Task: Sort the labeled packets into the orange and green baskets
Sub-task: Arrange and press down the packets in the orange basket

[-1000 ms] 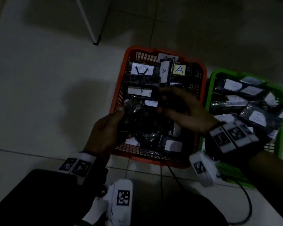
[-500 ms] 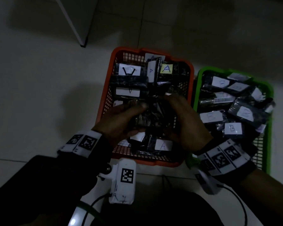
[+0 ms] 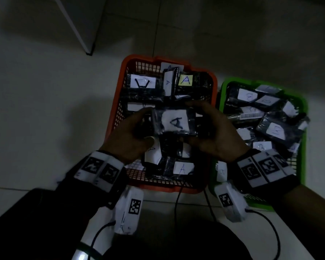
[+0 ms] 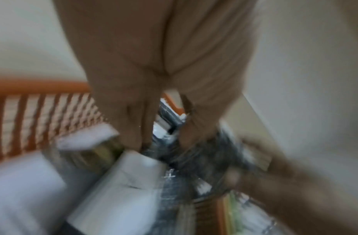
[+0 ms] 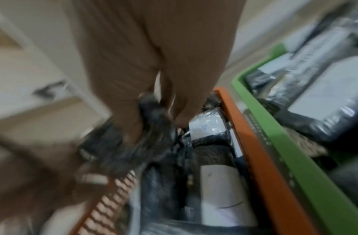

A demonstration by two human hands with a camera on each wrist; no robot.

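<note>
Both hands hold one black packet (image 3: pixel 174 121) with a white label marked A, face up, above the middle of the orange basket (image 3: pixel 118 102). My left hand (image 3: pixel 133 136) grips its left end and my right hand (image 3: pixel 212 132) grips its right end. The orange basket holds several black packets labeled A (image 3: pixel 183 168). To its right, the green basket (image 3: pixel 222 87) holds several black packets labeled B (image 3: pixel 276 129). The wrist views are blurred: the left fingers (image 4: pixel 134 127) and the right fingers (image 5: pixel 134 124) curl on dark plastic wrap over the orange basket (image 5: pixel 254 151).
The baskets stand side by side on a pale tiled floor (image 3: pixel 45 109). A white furniture leg (image 3: pixel 79 34) stands at the upper left. Cables (image 3: pixel 176 207) run from the wrist cameras across the floor near my dark-clothed legs (image 3: pixel 36 222).
Both hands have closed on the packet and turned it, so its A label now faces up. The view has shifted, moving the baskets in frame.
</note>
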